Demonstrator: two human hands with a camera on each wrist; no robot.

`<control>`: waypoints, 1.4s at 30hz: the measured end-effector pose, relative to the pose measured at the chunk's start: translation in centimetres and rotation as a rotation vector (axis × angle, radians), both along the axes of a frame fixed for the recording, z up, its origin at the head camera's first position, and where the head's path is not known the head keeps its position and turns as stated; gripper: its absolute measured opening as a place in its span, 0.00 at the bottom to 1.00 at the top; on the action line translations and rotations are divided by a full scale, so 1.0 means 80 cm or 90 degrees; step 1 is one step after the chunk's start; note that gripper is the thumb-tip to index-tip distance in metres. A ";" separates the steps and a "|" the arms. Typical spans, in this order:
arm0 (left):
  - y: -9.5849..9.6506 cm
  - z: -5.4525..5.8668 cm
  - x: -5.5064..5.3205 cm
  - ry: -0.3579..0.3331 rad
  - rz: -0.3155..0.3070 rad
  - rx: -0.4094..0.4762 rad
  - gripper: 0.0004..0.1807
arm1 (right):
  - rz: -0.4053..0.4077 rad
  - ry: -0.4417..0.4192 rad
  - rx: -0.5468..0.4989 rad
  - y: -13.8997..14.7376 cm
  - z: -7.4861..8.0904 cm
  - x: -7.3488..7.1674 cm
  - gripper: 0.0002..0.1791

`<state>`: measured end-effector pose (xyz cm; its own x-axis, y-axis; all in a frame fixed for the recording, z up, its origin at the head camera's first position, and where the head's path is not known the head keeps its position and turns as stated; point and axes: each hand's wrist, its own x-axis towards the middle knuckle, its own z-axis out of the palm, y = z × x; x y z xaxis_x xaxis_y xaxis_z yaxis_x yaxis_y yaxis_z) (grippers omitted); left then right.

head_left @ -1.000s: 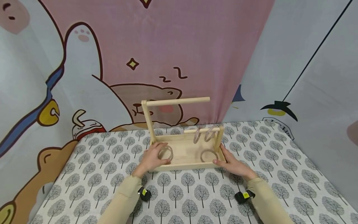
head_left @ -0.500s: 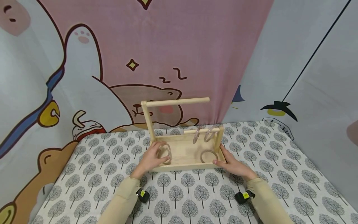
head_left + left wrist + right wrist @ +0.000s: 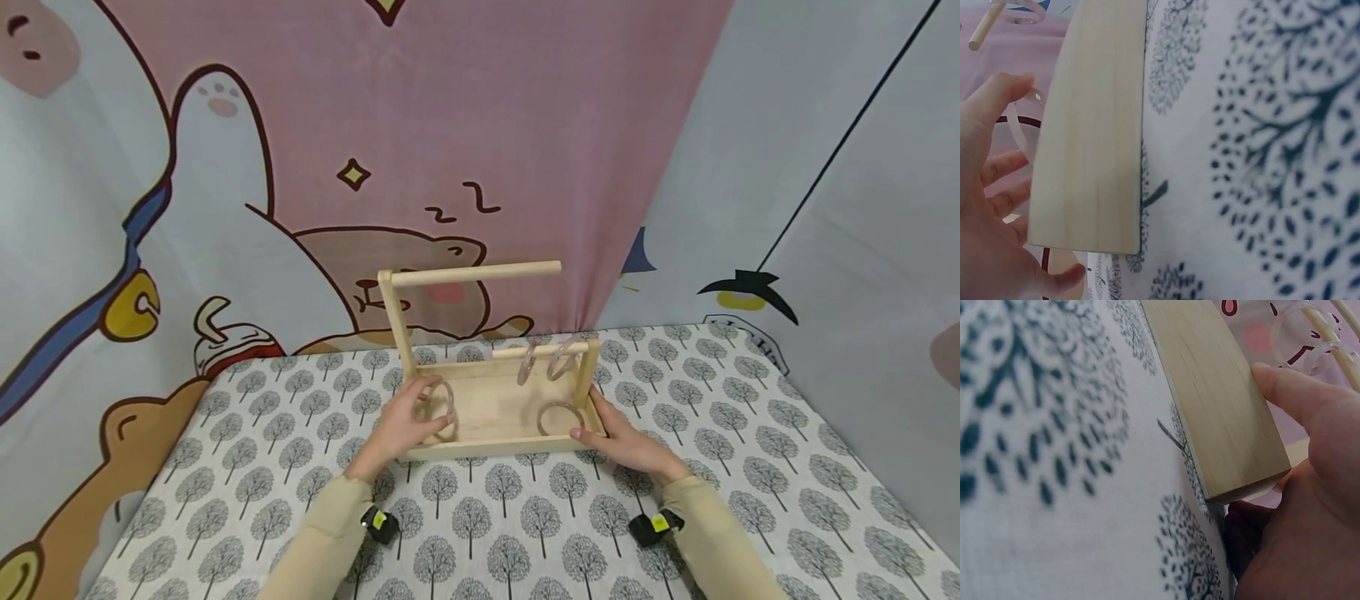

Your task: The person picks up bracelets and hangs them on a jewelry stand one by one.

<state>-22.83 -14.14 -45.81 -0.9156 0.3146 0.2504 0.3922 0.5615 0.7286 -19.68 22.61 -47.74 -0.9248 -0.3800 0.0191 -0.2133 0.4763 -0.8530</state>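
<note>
The wooden rack stands mid-table. The right hand grips the rack's right front corner. The left hand pinches a clear ring tilted up off the rack's left floor. The ring looks light, stiff and slick, best held by its rim.

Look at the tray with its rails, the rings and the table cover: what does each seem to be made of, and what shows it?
Tray: pale, seemingly unvarnished wood; grain lines show in the wrist views. Ring pinched by the left hand: clear, glossy, probably plastic or acrylic, since the tray floor shows through it. Table cover: woven fabric printed with trees; the weave shows close up.
</note>
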 end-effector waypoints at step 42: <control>0.010 0.032 0.002 0.017 0.006 0.020 0.37 | 0.026 0.031 0.016 -0.001 -0.001 -0.005 0.52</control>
